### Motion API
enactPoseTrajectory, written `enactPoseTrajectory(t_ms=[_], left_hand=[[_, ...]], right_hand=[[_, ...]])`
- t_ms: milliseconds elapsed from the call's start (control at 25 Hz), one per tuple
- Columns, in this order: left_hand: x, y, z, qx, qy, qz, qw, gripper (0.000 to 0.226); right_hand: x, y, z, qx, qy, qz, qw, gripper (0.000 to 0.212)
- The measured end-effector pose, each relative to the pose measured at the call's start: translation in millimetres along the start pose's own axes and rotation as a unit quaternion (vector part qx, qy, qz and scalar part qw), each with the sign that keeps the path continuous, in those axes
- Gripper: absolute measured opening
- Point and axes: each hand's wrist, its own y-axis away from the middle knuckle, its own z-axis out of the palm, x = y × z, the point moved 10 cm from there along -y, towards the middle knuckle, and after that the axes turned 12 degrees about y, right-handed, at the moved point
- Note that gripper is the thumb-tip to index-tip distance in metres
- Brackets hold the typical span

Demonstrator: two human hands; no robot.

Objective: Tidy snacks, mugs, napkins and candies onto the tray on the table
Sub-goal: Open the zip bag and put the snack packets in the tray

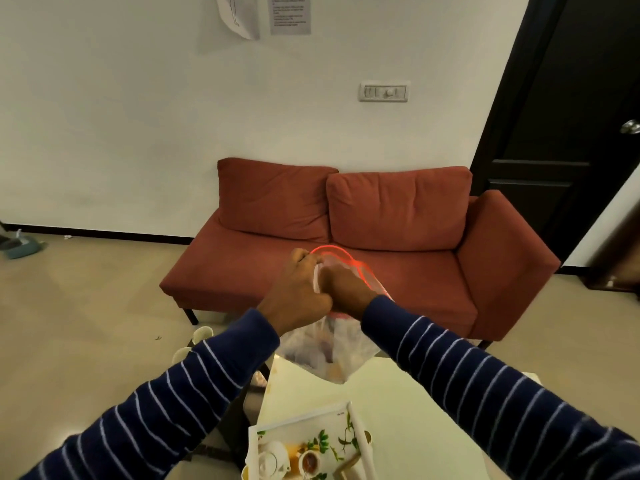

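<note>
A clear plastic zip bag with a red seal strip hangs above the far edge of the table, its contents blurred. My left hand grips the bag's mouth on its left side. My right hand is pushed into or against the opening, fingers closed on the plastic. A white tray printed with a teapot, cups and leaves lies at the near edge of the pale table. Two pale mugs show below the table's left side, partly hidden by my left sleeve.
A red sofa stands against the white wall behind the table. A dark door is at the right. Beige floor spreads out to the left, with a grey object by the wall.
</note>
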Motion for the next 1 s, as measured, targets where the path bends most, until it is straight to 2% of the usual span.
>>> enactPoseTrajectory(t_ms=[40, 120, 240, 360, 480, 640, 720, 800, 1000], left_hand=[[-10.1, 1.0, 0.8, 0.0, 0.0, -0.011, 1.0, 0.063], [-27.7, 4.2, 2.0, -0.001, -0.008, -0.025, 1.0, 0.059], [-53.0, 9.7, 5.1, -0.006, -0.01, -0.047, 0.999, 0.055], [-86.5, 16.9, 8.0, -0.001, 0.0, -0.091, 0.996, 0.064], [-121.4, 31.4, 19.1, -0.01, 0.014, -0.131, 0.991, 0.062], [-167.4, 58.2, 37.9, -0.012, 0.014, -0.176, 0.984, 0.069], [-191.6, 76.4, 48.5, -0.01, 0.022, -0.189, 0.982, 0.07], [-223.1, 101.3, 61.8, 0.003, 0.039, -0.221, 0.975, 0.066], [-299.0, 163.1, 106.9, 0.042, 0.042, -0.301, 0.952, 0.067]], right_hand=[[-2.2, -3.5, 2.2, -0.033, 0.062, 0.006, 0.998, 0.033], [5.0, -4.5, -7.8, -0.042, 0.06, 0.046, 0.996, 0.015], [16.4, 4.7, -27.8, 0.001, -0.085, 0.072, 0.994, 0.013], [41.0, 24.2, -42.3, 0.062, -0.234, 0.113, 0.964, 0.02], [66.4, 42.0, -20.0, 0.061, -0.467, 0.176, 0.865, 0.025], [106.7, 54.5, 40.8, 0.076, -0.612, 0.265, 0.742, 0.018], [128.9, 63.0, 86.4, 0.087, -0.646, 0.321, 0.687, 0.016], [152.1, 75.7, 149.6, 0.083, -0.654, 0.379, 0.649, 0.017], [180.0, 130.8, 340.1, 0.02, -0.617, 0.525, 0.586, 0.021]])
